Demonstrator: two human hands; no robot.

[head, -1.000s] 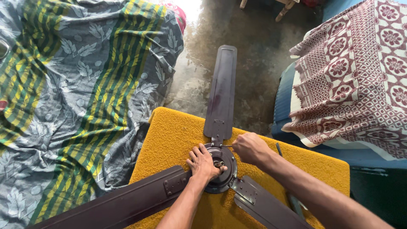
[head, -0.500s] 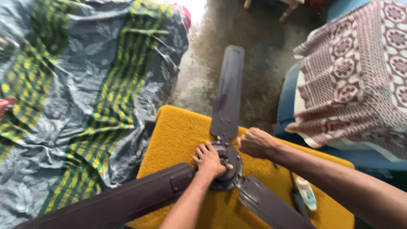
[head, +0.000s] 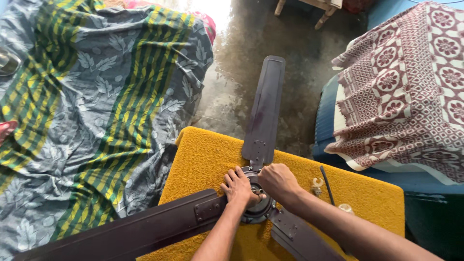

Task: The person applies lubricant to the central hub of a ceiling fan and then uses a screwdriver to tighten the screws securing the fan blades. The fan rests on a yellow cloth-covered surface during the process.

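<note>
A dark brown ceiling fan (head: 263, 116) with three blades lies flat on a yellow cloth-covered table (head: 203, 159). My left hand (head: 238, 187) rests fingers-spread on the left side of the round metal hub (head: 258, 208). My right hand (head: 278, 181) is closed over the top right of the hub; what it grips is hidden. One blade points away, one runs toward the lower left (head: 135, 232), one toward the lower right (head: 299, 239).
A bed with a grey and green-striped sheet (head: 96, 111) fills the left. A maroon and white patterned cloth (head: 411, 92) covers blue furniture at right. A thin dark rod (head: 327, 179) and small pale parts (head: 317, 183) lie on the table. Wet dark floor (head: 241, 58) lies beyond.
The view has shifted a little. My right hand has moved from the table beside the hub onto the hub itself. My left hand stays on the hub.
</note>
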